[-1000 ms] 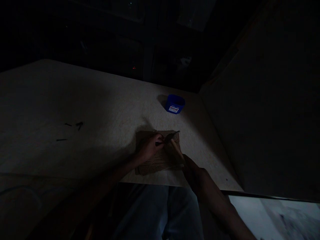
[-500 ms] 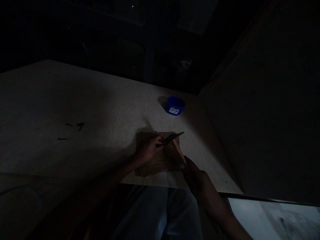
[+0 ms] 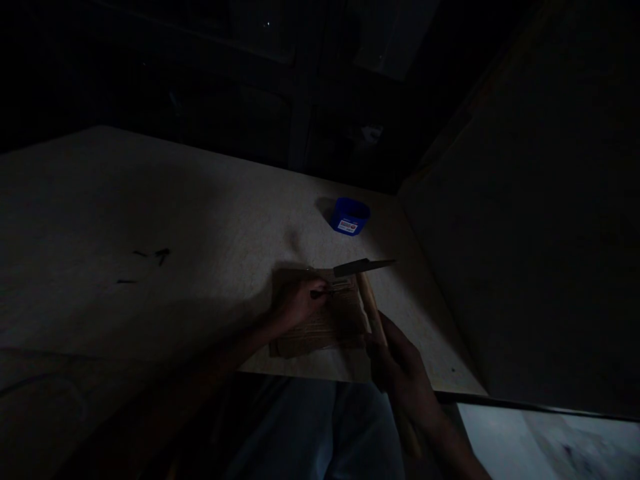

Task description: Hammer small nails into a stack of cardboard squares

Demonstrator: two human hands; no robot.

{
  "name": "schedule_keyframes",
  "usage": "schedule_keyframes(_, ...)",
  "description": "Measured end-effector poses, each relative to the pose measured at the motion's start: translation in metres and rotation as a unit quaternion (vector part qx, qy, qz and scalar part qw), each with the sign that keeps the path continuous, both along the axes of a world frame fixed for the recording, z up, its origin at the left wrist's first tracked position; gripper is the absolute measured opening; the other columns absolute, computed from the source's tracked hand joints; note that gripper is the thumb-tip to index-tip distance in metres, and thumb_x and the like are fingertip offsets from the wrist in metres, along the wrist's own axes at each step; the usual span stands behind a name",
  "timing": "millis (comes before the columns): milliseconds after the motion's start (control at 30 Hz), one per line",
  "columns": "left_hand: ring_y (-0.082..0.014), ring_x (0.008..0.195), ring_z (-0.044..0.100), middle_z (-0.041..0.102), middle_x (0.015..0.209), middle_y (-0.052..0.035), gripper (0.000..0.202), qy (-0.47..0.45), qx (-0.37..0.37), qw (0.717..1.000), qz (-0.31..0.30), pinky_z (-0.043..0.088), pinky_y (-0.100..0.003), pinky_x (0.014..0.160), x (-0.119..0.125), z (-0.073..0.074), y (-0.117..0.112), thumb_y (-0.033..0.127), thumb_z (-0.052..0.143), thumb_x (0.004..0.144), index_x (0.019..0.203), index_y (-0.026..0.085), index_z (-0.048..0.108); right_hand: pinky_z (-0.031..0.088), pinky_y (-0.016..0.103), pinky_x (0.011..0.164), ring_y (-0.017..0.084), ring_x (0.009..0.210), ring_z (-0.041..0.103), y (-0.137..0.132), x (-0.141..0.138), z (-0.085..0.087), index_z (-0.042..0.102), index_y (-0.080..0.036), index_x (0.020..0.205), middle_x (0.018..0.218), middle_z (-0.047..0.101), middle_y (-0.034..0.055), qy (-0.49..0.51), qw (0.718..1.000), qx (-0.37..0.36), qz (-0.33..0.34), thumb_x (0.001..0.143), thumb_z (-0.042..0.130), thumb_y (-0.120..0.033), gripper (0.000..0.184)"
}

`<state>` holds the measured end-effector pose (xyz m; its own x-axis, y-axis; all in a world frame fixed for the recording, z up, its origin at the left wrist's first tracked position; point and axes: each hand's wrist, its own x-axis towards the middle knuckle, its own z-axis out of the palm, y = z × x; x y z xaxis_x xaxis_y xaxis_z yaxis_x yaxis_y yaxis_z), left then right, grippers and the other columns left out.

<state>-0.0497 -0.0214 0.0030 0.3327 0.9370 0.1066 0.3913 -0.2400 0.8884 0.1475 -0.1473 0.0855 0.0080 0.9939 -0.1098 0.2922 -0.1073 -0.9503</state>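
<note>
In the dim light, my right hand (image 3: 400, 363) is wrapped round the wooden handle of a hammer (image 3: 369, 300). Its dark, tapering metal head is raised above the right edge of a brown piece of corrugated cardboard (image 3: 315, 332). My left hand (image 3: 300, 299) rests on the cardboard, its fingers pinching a small dark piece (image 3: 317, 294) just left of the hammer head. That piece looks like thin metal, but the dark hides its exact kind. The cardboard's top is torn and ridged on the right.
A blue plastic tub (image 3: 351, 217) with a white label stands behind the cardboard on the pale table (image 3: 235, 213). Several small dark pieces (image 3: 161, 253) lie at the left. A dark upright panel (image 3: 530, 253) borders the table on the right.
The hammer has lifted away from my left fingers and moved right, its head now apart from the small dark piece. My left hand has stayed on the cardboard.
</note>
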Motion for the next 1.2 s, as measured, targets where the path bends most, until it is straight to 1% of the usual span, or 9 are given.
schedule_keyframes(67,-0.0204,0.098,0.073,0.078,0.105,-0.0028,0.020,0.020,0.026,0.999,-0.007,0.055,-0.033,0.092,-0.001,-0.003,0.001,0.021,0.064,0.087,0.103,0.023,0.075,0.038,0.019,0.036,0.008,0.037,0.040,0.008,-0.010,-0.002,0.055,-0.021,0.137,0.058,0.051,-0.0080,0.092,0.995,-0.020,-0.024,0.094,0.058,-0.048,0.051)
schedule_keyframes(133,-0.0210,0.102,0.072,0.078,0.109,-0.0021,0.024,0.030,0.037,0.999,-0.027,0.053,-0.035,0.096,-0.002,-0.007,0.002,0.022,0.061,0.089,0.108,0.026,0.076,0.037,0.019,0.036,0.006,0.034,0.034,0.020,-0.020,-0.006,0.057,-0.021,0.130,0.052,0.043,-0.0116,0.169,0.985,-0.016,-0.038,0.091,0.062,-0.048,0.048)
schedule_keyframes(300,-0.0215,0.108,0.069,0.076,0.116,-0.0027,0.029,0.010,0.027,0.999,-0.042,0.052,-0.037,0.100,-0.002,-0.015,0.004,0.022,0.060,0.090,0.115,0.026,0.074,0.029,0.016,0.035,0.005,0.035,0.036,0.042,-0.032,-0.025,0.059,-0.020,0.114,0.052,0.044,-0.0123,0.262,0.961,-0.012,-0.083,0.084,0.071,-0.046,0.041)
schedule_keyframes(500,-0.0218,0.108,0.069,0.076,0.115,-0.0029,0.026,0.007,0.019,0.998,-0.052,0.052,-0.037,0.099,-0.002,-0.015,0.005,0.027,0.061,0.092,0.114,0.027,0.074,0.035,0.017,0.038,0.004,0.034,0.036,0.039,-0.024,-0.052,0.058,-0.021,0.112,0.051,0.045,-0.0136,0.300,0.948,-0.029,-0.104,0.082,0.073,-0.044,0.041)
schedule_keyframes(633,-0.0211,0.104,0.070,0.077,0.111,-0.0029,0.024,0.008,0.021,0.998,-0.052,0.052,-0.036,0.098,-0.002,-0.014,0.004,0.028,0.060,0.092,0.111,0.026,0.075,0.030,0.016,0.034,0.005,0.033,0.038,0.034,-0.021,-0.061,0.056,-0.023,0.111,0.051,0.046,-0.0135,0.318,0.942,-0.026,-0.100,0.086,0.070,-0.045,0.037)
schedule_keyframes(700,-0.0212,0.106,0.069,0.077,0.111,-0.0034,0.024,0.006,0.019,0.998,-0.052,0.052,-0.036,0.098,-0.001,-0.013,0.003,0.029,0.060,0.092,0.111,0.025,0.075,0.026,0.015,0.033,0.006,0.033,0.039,0.033,-0.021,-0.064,0.056,-0.023,0.112,0.051,0.046,-0.0135,0.323,0.941,-0.023,-0.097,0.086,0.071,-0.045,0.037)
schedule_keyframes(867,-0.0217,0.106,0.069,0.077,0.110,-0.0045,0.022,0.011,0.011,0.999,-0.048,0.052,-0.035,0.096,-0.001,-0.010,0.003,0.030,0.060,0.092,0.107,0.023,0.075,0.033,0.017,0.037,0.008,0.037,0.047,0.034,-0.021,-0.063,0.057,-0.022,0.110,0.050,0.045,-0.0132,0.309,0.943,-0.025,-0.121,0.080,0.075,-0.048,0.044)
schedule_keyframes(1000,-0.0222,0.105,0.068,0.076,0.109,-0.0048,0.021,0.020,0.026,0.998,-0.044,0.052,-0.036,0.095,0.000,-0.012,0.004,0.030,0.060,0.092,0.106,0.024,0.075,0.034,0.018,0.037,0.006,0.035,0.039,0.033,-0.022,-0.062,0.057,-0.023,0.106,0.050,0.042,-0.0137,0.309,0.942,-0.021,-0.128,0.081,0.074,-0.047,0.039)
schedule_keyframes(1200,-0.0219,0.102,0.068,0.076,0.107,-0.0053,0.020,0.017,0.036,0.998,-0.042,0.052,-0.036,0.093,0.000,-0.010,0.003,0.031,0.060,0.092,0.104,0.023,0.074,0.032,0.017,0.036,0.004,0.034,0.032,0.033,-0.021,-0.070,0.057,-0.023,0.098,0.053,0.040,-0.0140,0.335,0.934,-0.008,-0.127,0.084,0.072,-0.045,0.030)
